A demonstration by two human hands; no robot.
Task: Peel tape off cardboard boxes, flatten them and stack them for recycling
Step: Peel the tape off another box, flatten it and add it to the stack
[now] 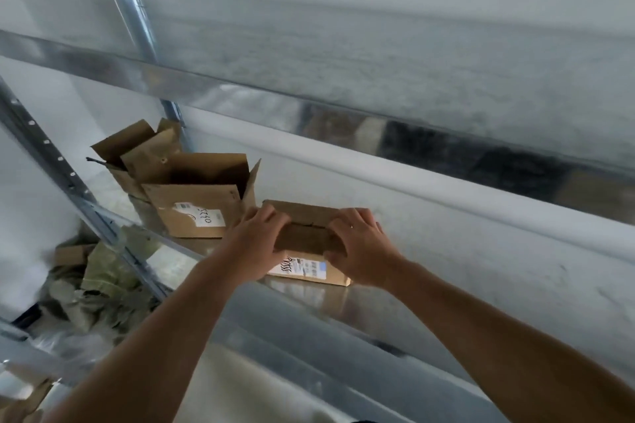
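A small closed cardboard box [305, 233] with a white shipping label on its front sits on a metal shelf [309, 299]. My left hand [256, 245] grips its left end, fingers curled over the top flap. On the box's right end my right hand [359, 249] holds on, fingers on top and thumb on the front. To the left stands an open cardboard box [199, 203] with raised flaps and a label marked with handwriting. Behind it leans another opened box [137, 148].
The shelf is a steel rack with slanted perforated uprights [62, 165] and an upper beam [275, 96] overhead. A white wall is behind. Crumpled brown packing paper [89, 288] lies below left, beyond the rack. A piece of cardboard [20, 402] shows at the bottom left corner.
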